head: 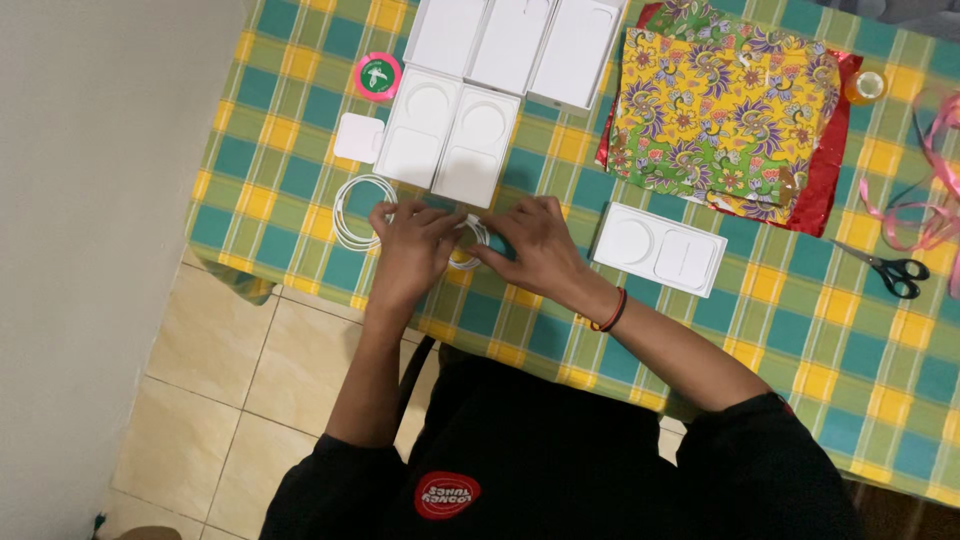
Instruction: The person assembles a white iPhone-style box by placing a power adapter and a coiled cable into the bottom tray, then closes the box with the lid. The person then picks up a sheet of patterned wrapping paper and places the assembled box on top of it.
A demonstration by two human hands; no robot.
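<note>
My left hand (pixel 412 243) and my right hand (pixel 535 243) meet over a small coil of white cable (pixel 472 237) on the checked tablecloth (pixel 780 310), and both pinch it. The coil is mostly hidden under my fingers. A second, larger coil of white cable (pixel 356 210) lies just left of my left hand. Two white moulded box trays (pixel 449 137) sit side by side right behind my hands. A small white square adapter (pixel 359 138) lies to their left.
Another white tray (pixel 661 249) lies right of my right hand. White box lids (pixel 515 42) stand at the far edge, beside a pink tape roll (pixel 378 75). Floral wrapping paper (pixel 722 105) on red foil, black scissors (pixel 890 270), pink ribbon (pixel 925 215) and a clear tape roll (pixel 866 86) fill the right side.
</note>
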